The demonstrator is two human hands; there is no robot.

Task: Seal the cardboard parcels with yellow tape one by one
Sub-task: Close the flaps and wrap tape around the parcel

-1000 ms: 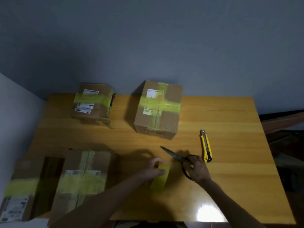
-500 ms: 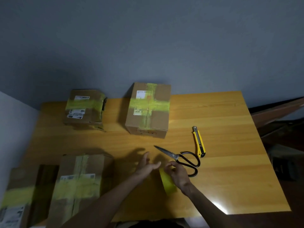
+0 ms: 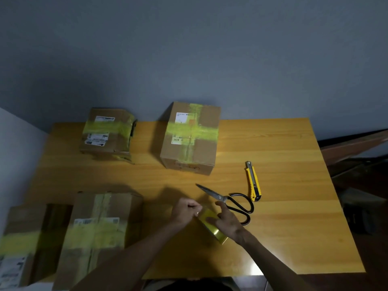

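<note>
A roll of yellow tape (image 3: pixel 213 226) stands on edge on the wooden table (image 3: pixel 283 206) near its front. My right hand (image 3: pixel 227 221) holds the roll from the right side, index finger stretched out over it. My left hand (image 3: pixel 185 210) has its fingers curled and pinches at the roll's upper left edge. Several cardboard parcels carry yellow tape: one at the back middle (image 3: pixel 190 139), one at the back left (image 3: pixel 108 133), one at the front left (image 3: pixel 98 234), and one at the far left edge (image 3: pixel 20 242).
Black-handled scissors (image 3: pixel 228 201) lie just behind my right hand, blades pointing left. A yellow utility knife (image 3: pixel 253 181) lies to their right. A grey wall runs behind the table, and dark furniture stands off the right edge.
My right hand let go of the scissors and took the tape roll. My left hand released the roll, opened, then came back to pinch at its edge.
</note>
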